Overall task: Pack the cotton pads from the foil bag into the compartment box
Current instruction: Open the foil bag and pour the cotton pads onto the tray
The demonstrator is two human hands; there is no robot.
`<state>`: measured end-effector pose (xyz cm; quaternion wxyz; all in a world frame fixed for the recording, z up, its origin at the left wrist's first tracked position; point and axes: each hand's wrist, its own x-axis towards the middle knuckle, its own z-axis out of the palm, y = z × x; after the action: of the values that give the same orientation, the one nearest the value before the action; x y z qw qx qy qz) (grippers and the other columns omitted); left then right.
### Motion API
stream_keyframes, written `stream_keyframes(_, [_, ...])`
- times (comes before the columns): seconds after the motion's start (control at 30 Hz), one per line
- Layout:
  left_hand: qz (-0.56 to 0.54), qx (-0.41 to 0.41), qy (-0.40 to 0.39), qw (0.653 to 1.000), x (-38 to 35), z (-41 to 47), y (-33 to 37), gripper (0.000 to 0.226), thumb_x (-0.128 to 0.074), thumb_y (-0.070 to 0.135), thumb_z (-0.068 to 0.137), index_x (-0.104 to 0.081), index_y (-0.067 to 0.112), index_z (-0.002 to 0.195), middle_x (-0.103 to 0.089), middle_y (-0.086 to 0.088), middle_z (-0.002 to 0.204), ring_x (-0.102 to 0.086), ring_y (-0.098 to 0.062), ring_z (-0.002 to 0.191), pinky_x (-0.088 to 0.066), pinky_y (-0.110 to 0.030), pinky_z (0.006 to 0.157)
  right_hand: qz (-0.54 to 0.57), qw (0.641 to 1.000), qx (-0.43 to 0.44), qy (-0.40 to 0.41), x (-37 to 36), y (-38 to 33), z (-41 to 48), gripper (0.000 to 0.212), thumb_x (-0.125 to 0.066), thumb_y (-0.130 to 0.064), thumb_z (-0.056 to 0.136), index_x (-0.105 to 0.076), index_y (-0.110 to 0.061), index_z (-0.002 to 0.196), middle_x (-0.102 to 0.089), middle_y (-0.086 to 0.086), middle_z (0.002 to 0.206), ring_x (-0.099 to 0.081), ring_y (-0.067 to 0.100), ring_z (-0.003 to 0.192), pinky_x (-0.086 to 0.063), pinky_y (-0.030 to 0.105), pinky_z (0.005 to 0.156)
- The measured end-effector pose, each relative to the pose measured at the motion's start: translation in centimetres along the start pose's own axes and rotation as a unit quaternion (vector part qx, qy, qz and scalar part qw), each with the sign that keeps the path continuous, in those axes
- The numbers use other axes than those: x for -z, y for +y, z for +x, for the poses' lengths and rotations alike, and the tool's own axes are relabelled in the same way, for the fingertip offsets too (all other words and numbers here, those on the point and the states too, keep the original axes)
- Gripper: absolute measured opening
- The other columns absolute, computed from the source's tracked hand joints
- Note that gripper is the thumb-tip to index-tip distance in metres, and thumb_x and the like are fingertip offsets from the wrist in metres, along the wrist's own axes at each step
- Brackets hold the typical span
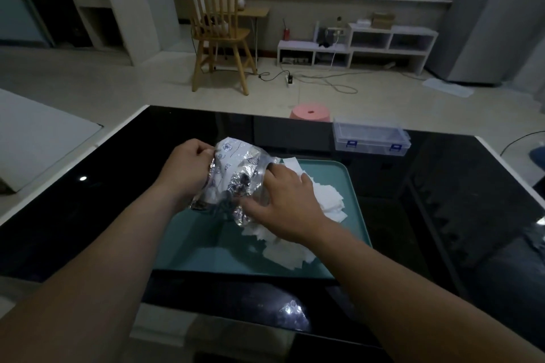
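Note:
A crumpled silver foil bag with blue print is held over the left part of a teal tray. My left hand grips the bag's upper left edge. My right hand presses on the bag's right side, fingers reaching into or against its opening. A loose heap of white square cotton pads lies on the tray beneath and to the right of my right hand. The clear compartment box with blue latches sits shut at the table's far right, apart from both hands.
The tray rests on a glossy black table with white edges. A pink stool stands just beyond the far edge. Farther back are a wooden chair, low white shelves and cables on the floor.

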<state>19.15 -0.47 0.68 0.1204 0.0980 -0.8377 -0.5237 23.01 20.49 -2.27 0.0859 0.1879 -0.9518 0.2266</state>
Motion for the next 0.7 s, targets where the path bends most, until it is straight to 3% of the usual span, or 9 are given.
stream_keyframes(0.07, [-0.008,-0.001,0.006,1.0,0.2,0.2,-0.2,0.018,-0.055,0.022,0.102,-0.067,0.021,0.089,-0.069,-0.004,0.085,-0.059,-0.02,0.073,-0.047,-0.033,0.07,0.017,1.0,0.007,-0.014,0.3,-0.2,0.3,0.054,-0.029,-0.061,0.09,-0.059,-0.034,0.124,-0.052,-0.004,0.129,-0.047,0.019,0.125,-0.03,0.064,0.113])
stream_keyframes(0.13, [-0.012,-0.001,0.007,1.0,0.4,0.3,-0.3,0.018,-0.055,0.02,0.103,-0.066,0.021,0.088,-0.068,-0.003,0.081,-0.057,-0.018,0.07,-0.044,-0.031,0.065,0.006,0.999,0.03,-0.039,0.6,-0.2,0.3,0.057,-0.029,-0.062,0.089,-0.054,-0.038,0.133,-0.049,0.001,0.136,-0.044,0.023,0.13,-0.029,0.065,0.115])
stream_keyframes(0.3, [-0.016,-0.001,-0.008,1.0,0.0,0.1,-0.6,0.017,-0.055,0.02,0.104,-0.067,0.018,0.094,-0.07,-0.002,0.089,-0.062,-0.015,0.077,-0.051,-0.031,0.071,-0.063,0.984,0.067,-0.151,0.5,0.1,0.3,0.075,-0.066,-0.06,0.08,-0.047,-0.032,0.147,-0.034,0.006,0.154,-0.028,0.027,0.148,-0.019,0.069,0.12])
stream_keyframes(0.4, [-0.01,-0.004,0.01,1.0,0.5,0.4,-1.1,0.015,-0.056,0.02,0.103,-0.068,0.016,0.095,-0.071,-0.003,0.092,-0.063,-0.015,0.08,-0.049,-0.031,0.071,-0.061,0.982,0.061,-0.166,0.6,0.6,0.2,0.08,-0.069,-0.065,0.081,-0.04,-0.043,0.152,-0.03,0.003,0.162,-0.024,0.026,0.151,-0.018,0.067,0.121])
stream_keyframes(0.5, [0.022,0.007,0.03,0.999,1.1,0.6,-2.2,0.014,-0.056,0.02,0.102,-0.068,0.016,0.096,-0.07,-0.001,0.093,-0.063,-0.015,0.084,-0.047,-0.03,0.07,-0.066,0.986,0.056,-0.146,0.5,1.2,0.0,0.044,-0.067,-0.056,0.086,-0.06,-0.042,0.127,-0.053,-0.004,0.138,-0.04,0.022,0.136,-0.03,0.062,0.113])
stream_keyframes(0.57, [0.051,0.021,0.038,0.998,1.7,0.7,-3.1,0.015,-0.055,0.019,0.101,-0.068,0.015,0.097,-0.069,-0.002,0.094,-0.064,-0.019,0.088,-0.046,-0.03,0.069,-0.049,0.99,0.056,-0.119,0.6,1.5,-0.2,0.024,-0.066,-0.047,0.088,-0.063,-0.037,0.11,-0.057,-0.008,0.117,-0.048,0.02,0.121,-0.036,0.055,0.106])
stream_keyframes(0.7, [0.135,0.044,0.04,0.989,2.5,0.8,-4.4,0.015,-0.053,0.016,0.1,-0.068,0.011,0.098,-0.07,-0.012,0.102,-0.063,-0.03,0.096,-0.045,-0.035,0.082,0.004,0.995,0.052,-0.082,1.0,2.3,-0.6,0.015,-0.058,-0.04,0.083,-0.06,-0.032,0.096,-0.055,-0.009,0.1,-0.052,0.02,0.102,-0.044,0.048,0.091])
